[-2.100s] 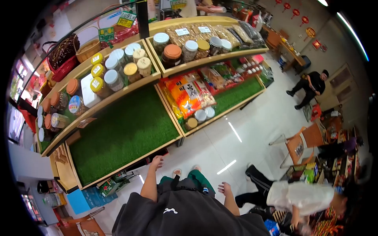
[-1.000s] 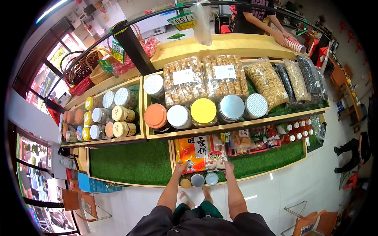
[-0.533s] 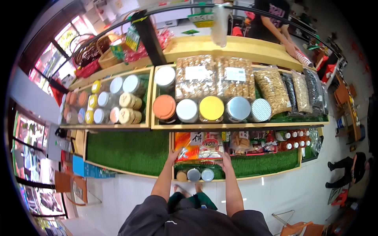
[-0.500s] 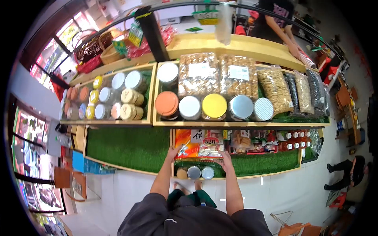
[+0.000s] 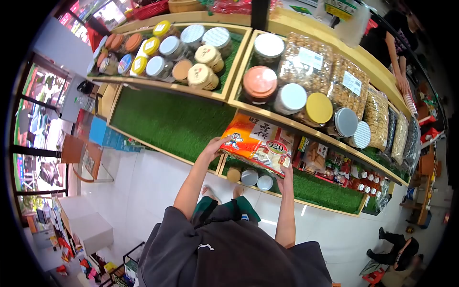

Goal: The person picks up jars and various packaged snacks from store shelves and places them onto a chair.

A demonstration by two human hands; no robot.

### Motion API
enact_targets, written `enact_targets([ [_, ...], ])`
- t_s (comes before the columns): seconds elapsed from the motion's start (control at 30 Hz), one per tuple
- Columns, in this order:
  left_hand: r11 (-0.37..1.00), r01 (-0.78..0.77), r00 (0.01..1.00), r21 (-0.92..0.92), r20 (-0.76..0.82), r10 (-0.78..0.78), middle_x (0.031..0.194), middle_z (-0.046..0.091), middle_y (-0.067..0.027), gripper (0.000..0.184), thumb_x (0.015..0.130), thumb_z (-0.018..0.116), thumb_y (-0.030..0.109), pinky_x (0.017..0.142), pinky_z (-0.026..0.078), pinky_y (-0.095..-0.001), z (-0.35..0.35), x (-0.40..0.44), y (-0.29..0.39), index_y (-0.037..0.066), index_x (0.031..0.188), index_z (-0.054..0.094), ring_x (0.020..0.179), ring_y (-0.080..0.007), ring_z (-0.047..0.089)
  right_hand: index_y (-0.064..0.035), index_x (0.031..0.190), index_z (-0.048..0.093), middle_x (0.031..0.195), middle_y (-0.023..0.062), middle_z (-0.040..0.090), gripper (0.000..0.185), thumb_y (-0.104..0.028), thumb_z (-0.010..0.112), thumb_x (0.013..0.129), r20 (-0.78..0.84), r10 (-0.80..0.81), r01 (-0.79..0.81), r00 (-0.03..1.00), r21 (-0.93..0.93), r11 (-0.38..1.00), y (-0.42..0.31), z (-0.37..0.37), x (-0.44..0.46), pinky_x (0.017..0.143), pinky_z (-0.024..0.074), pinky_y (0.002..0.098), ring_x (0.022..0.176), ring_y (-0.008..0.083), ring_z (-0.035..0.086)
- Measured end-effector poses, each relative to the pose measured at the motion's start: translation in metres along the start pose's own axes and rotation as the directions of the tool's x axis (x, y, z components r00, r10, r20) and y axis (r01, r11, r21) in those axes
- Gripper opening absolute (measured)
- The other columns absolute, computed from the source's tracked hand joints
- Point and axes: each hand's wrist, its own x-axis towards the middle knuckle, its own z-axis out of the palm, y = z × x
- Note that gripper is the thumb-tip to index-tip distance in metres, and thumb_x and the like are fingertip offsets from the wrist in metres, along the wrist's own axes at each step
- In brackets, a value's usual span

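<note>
A large orange, red and clear bag of rice crackers [image 5: 258, 143] is held between both of my hands, just over the lower shelf [image 5: 160, 119] lined with green artificial turf. My left hand [image 5: 214, 147] grips its left edge, the thumb lying on the printed front. At the bag's lower right corner, my right hand [image 5: 286, 177] is closed around the edge. The bag's front faces up, and it slants down to the right. Below it stand jars with a grey lid [image 5: 249, 177] and a light blue lid [image 5: 265, 182].
The upper shelf rail [image 5: 306, 131] overhangs the bag. Lidded jars [image 5: 260, 82] and bagged nuts [image 5: 306, 62] fill that shelf. Packaged snacks [image 5: 313, 155] lie to the right below. Another person [image 5: 399, 52] stands behind the counter, and someone else [image 5: 401, 248] is at the far right.
Both hands have raised the bag of rice crackers slightly and tilted it, its right side now lower. My view has turned, so the shelves appear slanted.
</note>
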Motion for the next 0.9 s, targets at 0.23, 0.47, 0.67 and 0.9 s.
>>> enact_targets([
  [0.23,0.973,-0.071,0.992,-0.220,0.084,0.092,0.101,0.063,-0.0032,0.043,0.083,0.063,0.030,0.075,0.049,-0.0268,-0.063,-0.062,-0.028,0.005,0.116,0.050,0.088,-0.0112,0.061,-0.0089,0.136,0.029,0.125,0.0110,0.047,0.065,-0.008,0.053,0.076,0.091,-0.017,0.025,0.996,-0.092,0.995,0.019,0.043,-0.042,0.093,0.0434,0.0388,0.110,0.0250,0.051],
  [0.47,0.871,-0.177,0.984,-0.458,-0.083,0.156,0.106,0.061,-0.0034,0.042,0.087,0.058,0.028,0.080,0.048,-0.0297,-0.158,-0.135,-0.084,0.008,0.121,0.046,0.091,-0.0111,0.061,0.0004,0.131,0.030,0.123,0.0159,0.047,0.063,-0.006,0.056,0.074,0.382,0.029,0.072,0.924,-0.247,0.966,0.062,0.124,-0.066,0.094,0.0433,0.0378,0.110,0.0253,0.052],
  [0.67,0.706,-0.300,0.944,-0.642,-0.306,0.123,0.106,0.061,-0.0027,0.046,0.081,0.066,0.030,0.088,0.043,-0.0340,-0.254,-0.188,-0.187,0.009,0.118,0.048,0.096,-0.0127,0.058,0.0000,0.135,0.028,0.125,0.0139,0.047,0.070,-0.007,0.058,0.073,0.430,0.119,0.089,0.895,-0.432,0.897,0.142,0.184,-0.105,0.094,0.0399,0.0332,0.111,0.0235,0.049],
  [0.9,0.407,-0.478,0.874,-0.779,-0.469,0.128,0.108,0.059,-0.0048,0.046,0.083,0.064,0.025,0.084,0.047,-0.0345,-0.329,-0.263,-0.247,0.008,0.120,0.044,0.094,-0.0142,0.060,0.0016,0.123,0.040,0.114,0.0123,0.053,0.049,-0.005,0.054,0.077,0.612,0.392,0.032,0.687,-0.565,0.825,0.222,0.300,-0.129,0.088,0.0439,0.0324,0.101,0.0201,0.054],
])
